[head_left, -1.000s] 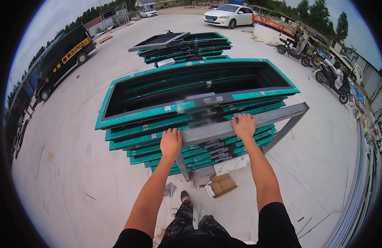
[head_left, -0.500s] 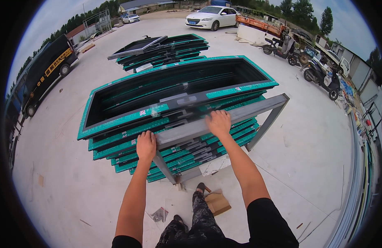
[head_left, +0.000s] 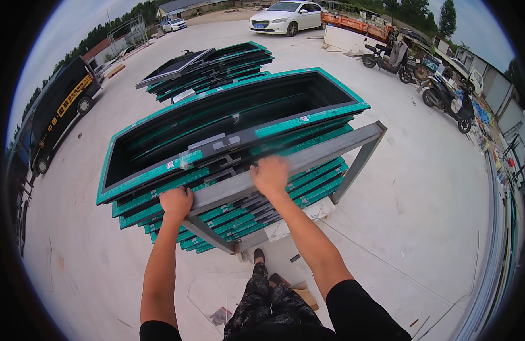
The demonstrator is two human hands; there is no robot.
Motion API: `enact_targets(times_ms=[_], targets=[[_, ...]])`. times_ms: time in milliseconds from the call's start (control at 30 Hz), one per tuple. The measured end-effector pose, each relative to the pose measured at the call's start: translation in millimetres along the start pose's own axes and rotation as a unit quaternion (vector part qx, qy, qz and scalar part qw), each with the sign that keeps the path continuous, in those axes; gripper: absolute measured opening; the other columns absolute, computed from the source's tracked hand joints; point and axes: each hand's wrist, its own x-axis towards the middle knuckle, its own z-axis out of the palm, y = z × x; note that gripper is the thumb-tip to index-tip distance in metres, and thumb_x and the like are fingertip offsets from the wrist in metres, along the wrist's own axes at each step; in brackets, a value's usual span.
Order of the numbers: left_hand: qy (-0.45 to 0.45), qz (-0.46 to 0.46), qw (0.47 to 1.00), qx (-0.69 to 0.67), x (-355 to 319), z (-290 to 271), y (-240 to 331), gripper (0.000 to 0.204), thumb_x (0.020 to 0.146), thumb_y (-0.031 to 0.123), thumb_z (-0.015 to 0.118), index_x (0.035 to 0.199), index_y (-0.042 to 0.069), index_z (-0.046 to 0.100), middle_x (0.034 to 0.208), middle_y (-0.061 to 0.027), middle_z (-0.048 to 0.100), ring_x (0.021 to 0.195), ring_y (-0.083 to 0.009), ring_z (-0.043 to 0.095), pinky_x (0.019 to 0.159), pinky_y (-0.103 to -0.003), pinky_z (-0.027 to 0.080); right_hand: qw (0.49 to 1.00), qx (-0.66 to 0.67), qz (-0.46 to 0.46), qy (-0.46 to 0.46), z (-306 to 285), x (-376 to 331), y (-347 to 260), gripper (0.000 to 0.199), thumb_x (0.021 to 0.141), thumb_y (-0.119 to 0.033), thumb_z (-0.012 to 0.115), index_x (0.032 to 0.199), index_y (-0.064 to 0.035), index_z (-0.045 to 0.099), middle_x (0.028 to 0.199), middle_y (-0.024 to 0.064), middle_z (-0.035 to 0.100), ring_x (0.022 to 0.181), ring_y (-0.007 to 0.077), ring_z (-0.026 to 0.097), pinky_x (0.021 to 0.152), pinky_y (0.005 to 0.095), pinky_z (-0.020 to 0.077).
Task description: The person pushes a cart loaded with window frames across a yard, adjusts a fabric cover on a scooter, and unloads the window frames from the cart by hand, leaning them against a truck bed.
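Note:
A grey rectangular metal frame (head_left: 337,149) stands tilted in front of me, its long top bar slanting up to the right. My left hand (head_left: 177,203) is closed over the left end of that bar. Nearer its middle, my right hand (head_left: 271,176) is wrapped over the same bar, slightly blurred, with the fingertips hidden behind it. Just beyond, a stack of dark window frames (head_left: 248,134) edged in green film rises close behind the bar. The metal frame's lower edge is by a white block (head_left: 299,220) under the stack.
Farther off lies a second stack of green-edged frames (head_left: 239,57). A black van (head_left: 63,108) is parked at the left and a white car (head_left: 286,18) at the back. Scooters (head_left: 447,102) stand at the right, beside long metal profiles (head_left: 490,273). Cardboard (head_left: 305,294) lies by my feet.
Both hands and the grey metal frame have shifted left in the picture, along with the whole view. One foot has stepped forward toward the stack. My hands remain on the top bar.

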Motion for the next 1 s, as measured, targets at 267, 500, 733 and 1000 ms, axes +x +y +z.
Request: enact_targets(times_ms=[267, 500, 733, 1000], targets=[[0.148, 0.052, 0.979, -0.131, 13, 11, 105, 0.038, 0.092, 0.028, 0.04, 0.078, 0.002, 0.063, 0.077, -0.0177, 0.064, 0.078, -0.0373, 0.06, 0.073, -0.048, 0.043, 0.999, 0.007, -0.047, -0.006, -12, 20, 10, 0.031, 0.08, -0.034, 0.058, 0.072, -0.0037, 0.062, 0.078, 0.0122, 0.062, 0.087, 0.0274, 0.057, 0.094, 0.042, 0.037], [0.141, 0.006, 0.983, -0.117, -1, 50, 71, 0.034, 0.089, 0.025, 0.043, 0.075, 0.003, 0.064, 0.08, -0.0153, 0.064, 0.078, -0.0346, 0.06, 0.075, -0.047, 0.042, 0.96, -0.012, -0.127, -0.251, 4, 45, 69, 0.054, 0.089, -0.053, 0.042, 0.071, -0.0071, 0.064, 0.073, 0.0115, 0.065, 0.081, 0.0309, 0.062, 0.077, 0.0446, 0.045], [0.137, -0.039, 0.983, -0.118, -61, 75, 75, 0.031, 0.087, 0.024, 0.046, 0.078, 0.003, 0.066, 0.079, -0.0131, 0.064, 0.082, -0.032, 0.058, 0.077, -0.046, 0.041, 0.928, -0.177, 0.078, -0.319, -54, 45, 296, 0.069, 0.088, -0.061, 0.033, 0.079, -0.0052, 0.072, 0.085, 0.0175, 0.068, 0.088, 0.0345, 0.063, 0.084, 0.0425, 0.0455], [0.161, -0.036, 0.975, -0.15, -52, 73, 38, 0.029, 0.086, 0.023, 0.047, 0.073, 0.003, 0.063, 0.076, -0.0126, 0.062, 0.081, -0.0315, 0.058, 0.076, -0.045, 0.04, 0.939, -0.189, 0.022, -0.285, -27, 55, 261, 0.056, 0.088, -0.046, 0.038, 0.075, -0.0021, 0.07, 0.082, 0.0197, 0.066, 0.083, 0.0359, 0.063, 0.079, 0.0435, 0.0472]])
